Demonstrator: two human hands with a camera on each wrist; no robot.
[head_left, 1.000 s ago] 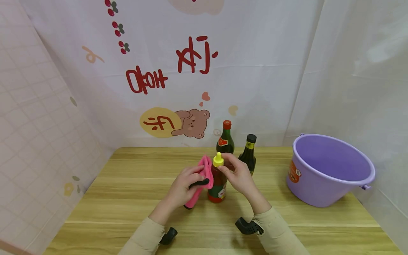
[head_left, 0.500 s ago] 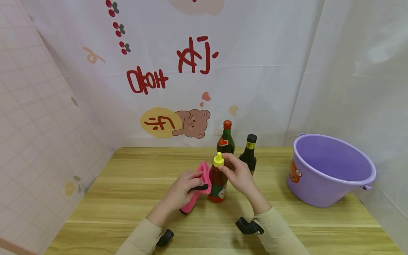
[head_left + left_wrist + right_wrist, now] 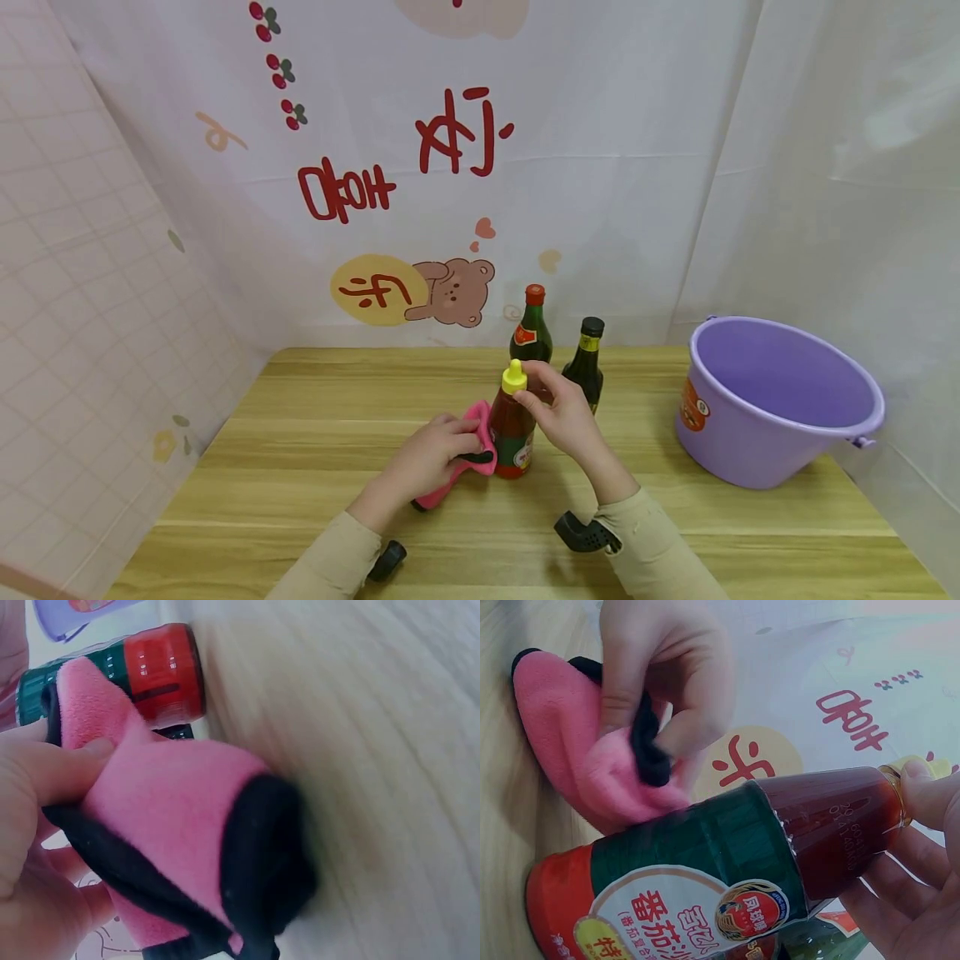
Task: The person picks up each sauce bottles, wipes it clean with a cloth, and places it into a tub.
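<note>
A ketchup bottle [image 3: 512, 421] with a yellow cap stands upright on the wooden table. My right hand [image 3: 564, 414] holds it by the neck, thumb and fingers just under the cap. Between thumb and fingers, my left hand [image 3: 429, 457] grips a pink cloth [image 3: 176, 799] with black edging. In the right wrist view, the bunched cloth lies against the bottle's green label [image 3: 705, 817], on its left side. A loose fold of cloth hangs below the left hand, low over the table.
Behind the ketchup stand a green bottle with a red cap [image 3: 534, 294] and a dark bottle with a black cap [image 3: 588, 362]. A purple bucket [image 3: 742, 454] is at the right. A printed curtain [image 3: 615, 225] closes off the back.
The left hand has slid the cloth down along the bottle's left side, from near the cap to the label. The right hand and the bottle have stayed put.
</note>
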